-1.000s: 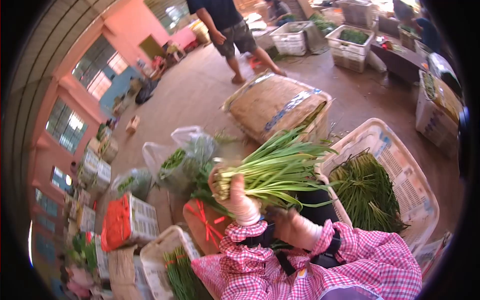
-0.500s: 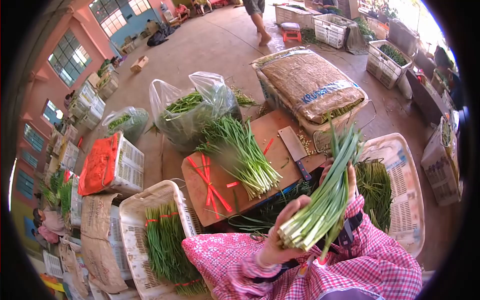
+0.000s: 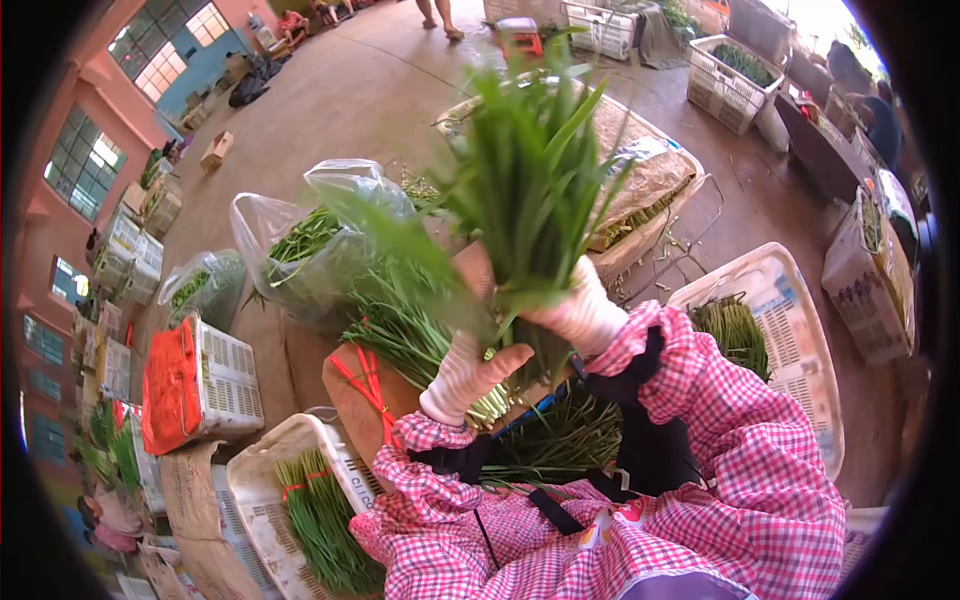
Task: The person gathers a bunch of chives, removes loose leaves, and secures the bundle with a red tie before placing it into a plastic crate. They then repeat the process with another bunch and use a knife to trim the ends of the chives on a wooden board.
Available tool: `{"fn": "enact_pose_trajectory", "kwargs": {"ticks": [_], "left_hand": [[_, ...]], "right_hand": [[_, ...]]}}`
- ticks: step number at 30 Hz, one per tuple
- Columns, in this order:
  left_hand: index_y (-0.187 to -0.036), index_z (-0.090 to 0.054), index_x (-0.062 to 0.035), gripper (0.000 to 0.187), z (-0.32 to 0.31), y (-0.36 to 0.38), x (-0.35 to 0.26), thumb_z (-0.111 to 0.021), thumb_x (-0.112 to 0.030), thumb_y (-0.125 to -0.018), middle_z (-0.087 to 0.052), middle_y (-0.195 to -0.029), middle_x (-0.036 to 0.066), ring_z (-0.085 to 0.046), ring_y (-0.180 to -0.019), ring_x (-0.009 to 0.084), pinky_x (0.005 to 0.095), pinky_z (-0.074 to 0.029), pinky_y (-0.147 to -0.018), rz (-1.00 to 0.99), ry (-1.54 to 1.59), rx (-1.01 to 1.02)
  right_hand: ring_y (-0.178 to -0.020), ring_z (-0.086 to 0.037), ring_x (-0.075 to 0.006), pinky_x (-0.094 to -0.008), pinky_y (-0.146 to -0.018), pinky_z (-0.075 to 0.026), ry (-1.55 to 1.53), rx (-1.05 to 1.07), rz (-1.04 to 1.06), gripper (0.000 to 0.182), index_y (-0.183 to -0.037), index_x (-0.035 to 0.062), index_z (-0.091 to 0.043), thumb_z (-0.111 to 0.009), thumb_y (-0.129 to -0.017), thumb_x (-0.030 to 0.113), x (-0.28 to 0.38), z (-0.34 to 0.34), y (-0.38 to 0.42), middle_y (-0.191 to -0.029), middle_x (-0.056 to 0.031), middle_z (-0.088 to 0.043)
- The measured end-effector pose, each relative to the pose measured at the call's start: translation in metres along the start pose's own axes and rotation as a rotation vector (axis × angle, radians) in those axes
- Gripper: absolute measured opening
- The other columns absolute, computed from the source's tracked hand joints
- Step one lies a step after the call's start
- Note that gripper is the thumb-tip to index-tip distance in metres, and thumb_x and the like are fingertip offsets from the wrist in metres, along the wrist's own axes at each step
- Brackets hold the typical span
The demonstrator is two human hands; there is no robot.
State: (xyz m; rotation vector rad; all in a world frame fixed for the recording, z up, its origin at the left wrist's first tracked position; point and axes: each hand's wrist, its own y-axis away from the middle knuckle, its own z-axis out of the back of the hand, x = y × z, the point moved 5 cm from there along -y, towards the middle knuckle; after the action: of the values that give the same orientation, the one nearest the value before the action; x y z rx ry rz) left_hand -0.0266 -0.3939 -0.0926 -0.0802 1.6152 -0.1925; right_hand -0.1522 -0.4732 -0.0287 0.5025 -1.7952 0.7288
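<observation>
A bunch of long green stalks (image 3: 525, 190) is held upright over the board, its leaves blurred. My left hand (image 3: 472, 378), in a pale glove, is around the lower part of the bunch at its left side. Gloved as well, my right hand (image 3: 580, 315) closes on the bunch from the right. Behind them, a loose pile of green stalks (image 3: 400, 325) lies on the brown board (image 3: 345, 390), beside red strips (image 3: 365, 385). The knife seen earlier is hidden.
White crates (image 3: 250, 480) with banded bundles (image 3: 325, 520) stand at lower left and right (image 3: 800, 340). Plastic bags of greens (image 3: 325, 250) sit behind the board. A sack-covered crate (image 3: 650, 165) is beyond the bunch. Two bare legs (image 3: 440, 15) show at the top.
The bunch has moved left and up, from lying tilted near my chest to upright with its leaves on top. Both hands moved with it. The view has shifted.
</observation>
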Motion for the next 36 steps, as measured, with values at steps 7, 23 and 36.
{"fn": "enact_pose_trajectory", "kwargs": {"ticks": [7, 23, 36], "left_hand": [[-0.124, -0.051, -0.0082, 0.046, 0.019, -0.004, 0.056, -0.064, -0.03, -0.086, -0.056, -0.118, 0.009, -0.055, -0.105, 0.0213, 0.0367, -0.042, -0.096, 0.193, -0.259, -0.228], [-0.142, -0.023, 0.0026, 0.087, -0.022, 0.043, -0.099, -0.069, -0.032, -0.077, -0.032, -0.144, 0.019, -0.034, -0.132, 0.0277, 0.0389, -0.026, -0.11, -0.028, -0.11, -0.37], [-0.114, -0.059, -0.0032, 0.036, -0.008, 0.268, -0.083, -0.064, -0.024, -0.085, -0.058, -0.121, 0.016, -0.054, -0.114, 0.0328, 0.0563, -0.046, -0.093, -0.085, 0.541, -0.893]], "right_hand": [[-0.121, -0.044, -0.0186, -0.0343, -0.102, -0.035, -0.141, 0.263, -0.091, 0.095, -0.142, 0.0095, -0.03, -0.084, -0.065, 0.016, -0.067, 0.016, -0.008, -0.13, -0.0062, -0.051], [-0.088, -0.059, -0.0166, -0.0341, -0.077, -0.047, 0.171, 0.754, -0.22, 0.049, -0.105, 0.0006, -0.062, -0.066, -0.081, 0.043, -0.021, -0.053, 0.003, -0.093, -0.0094, -0.066], [-0.092, -0.064, -0.03, -0.0388, -0.081, -0.049, 0.573, 0.598, 0.016, 0.057, -0.116, 0.0034, -0.057, -0.066, -0.077, 0.044, -0.066, -0.061, 0.112, -0.102, -0.0167, -0.065]]}}
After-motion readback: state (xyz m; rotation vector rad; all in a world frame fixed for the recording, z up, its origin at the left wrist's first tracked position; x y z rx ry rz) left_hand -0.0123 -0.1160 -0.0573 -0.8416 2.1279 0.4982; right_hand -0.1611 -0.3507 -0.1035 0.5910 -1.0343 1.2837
